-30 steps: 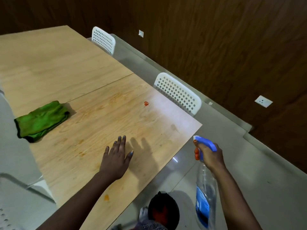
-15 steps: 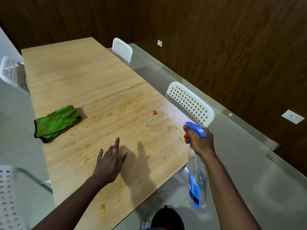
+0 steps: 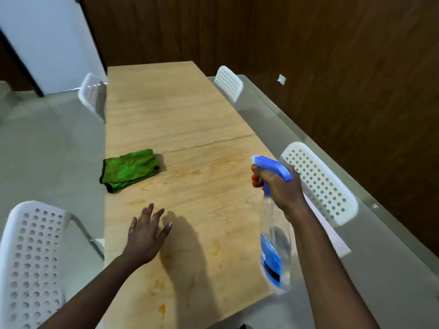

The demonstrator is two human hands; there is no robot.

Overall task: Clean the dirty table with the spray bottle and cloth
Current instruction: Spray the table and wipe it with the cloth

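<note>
A long light wooden table (image 3: 190, 129) runs away from me, with faint orange smears on its near half and an orange spot (image 3: 162, 307) close to the front edge. A folded green cloth (image 3: 129, 169) lies at the table's left edge. My right hand (image 3: 281, 186) grips the neck of a clear spray bottle (image 3: 275, 248) with a blue head and blue label, a finger on the orange trigger, held above the table's right side. My left hand (image 3: 146, 230) rests flat on the table with fingers spread, below the cloth.
White perforated chairs stand around the table: one at near left (image 3: 31, 262), one at far left (image 3: 93, 97), one at near right (image 3: 319, 181), one at far right (image 3: 229, 83). A dark wood-panelled wall runs along the right, with a grey floor strip beside it.
My view has swung left so the table now runs straight ahead. My right hand has brought the spray bottle in over the table's right side. My left hand stays flat on the table.
</note>
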